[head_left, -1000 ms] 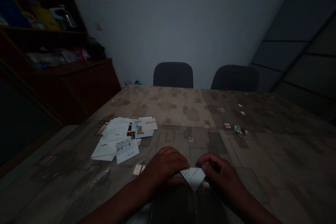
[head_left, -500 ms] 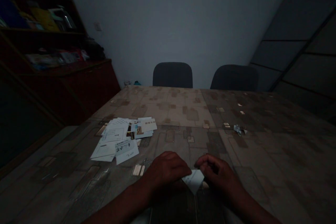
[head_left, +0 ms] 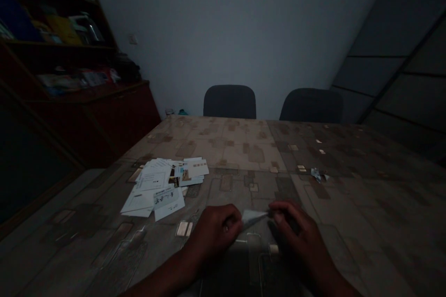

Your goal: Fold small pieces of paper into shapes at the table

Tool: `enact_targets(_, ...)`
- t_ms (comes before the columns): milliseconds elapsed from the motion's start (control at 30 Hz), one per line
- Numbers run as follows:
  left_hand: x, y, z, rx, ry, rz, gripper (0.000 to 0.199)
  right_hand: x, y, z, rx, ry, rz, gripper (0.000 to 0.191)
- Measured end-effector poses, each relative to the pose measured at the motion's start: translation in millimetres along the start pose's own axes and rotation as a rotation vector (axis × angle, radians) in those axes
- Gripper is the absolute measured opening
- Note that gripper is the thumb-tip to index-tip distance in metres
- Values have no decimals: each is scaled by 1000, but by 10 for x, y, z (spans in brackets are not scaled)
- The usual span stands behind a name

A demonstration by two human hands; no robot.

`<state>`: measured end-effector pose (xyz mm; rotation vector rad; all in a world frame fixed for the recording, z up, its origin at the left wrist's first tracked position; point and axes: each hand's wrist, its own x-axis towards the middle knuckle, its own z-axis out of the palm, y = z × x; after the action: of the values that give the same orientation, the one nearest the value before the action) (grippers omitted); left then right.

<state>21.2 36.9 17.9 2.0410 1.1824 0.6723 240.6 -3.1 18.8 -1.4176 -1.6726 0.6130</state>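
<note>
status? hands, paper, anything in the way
Left hand and right hand both pinch the small folded paper, just above the table. Pile of cards lies left, apart. Nothing between.

glossy patterned table covering (head_left: 244, 148), matt folded paper (head_left: 252, 216)

Print on the scattered cards (head_left: 163, 185) too small; shelf items (head_left: 62, 28) dim, blurred.

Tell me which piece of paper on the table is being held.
The small folded paper pinched between left hand and right hand; the paper pile and crumpled scrap lie untouched.
</note>
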Motion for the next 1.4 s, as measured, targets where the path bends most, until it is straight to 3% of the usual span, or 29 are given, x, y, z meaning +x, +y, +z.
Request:
enact_targets(100,10,35,3,-150,56,-160,11,-30,17,3,-208,49,-347,15)
enact_targets(200,11,56,40,-153,52,-161,9,-56,33,58,-411,38,-578,24)
enact_targets(433,-37,63,152,-44,35,-77,10,-70,-37,165,-517,21,-528,21)
enact_targets(700,-43,69,166,-156,27,-179,11,-31,63,156,-578,-38,-630,18)
enact_targets(900,-62,71,127,-170,-49,-235,10,-17,233,77,-467,-113,-692,21)
enact_targets(967,-74,52,108,-111,-90,-180,4,4,263,40,-449,-141,-697,22)
enact_targets(1100,-47,-2,46,128,-78,186,53,51,233,-46,-406,-243,-687,23)
enact_targets(1167,1,-18,28,266,-96,329,65,65,209,-75,-375,-284,-658,22)
enact_targets(1267,85,-35,58,440,-124,417,41,72,216,-83,-334,-288,-666,20)
enact_targets(1400,123,-84,148,529,-59,592,12,71,241,-88,-291,-263,-689,23)
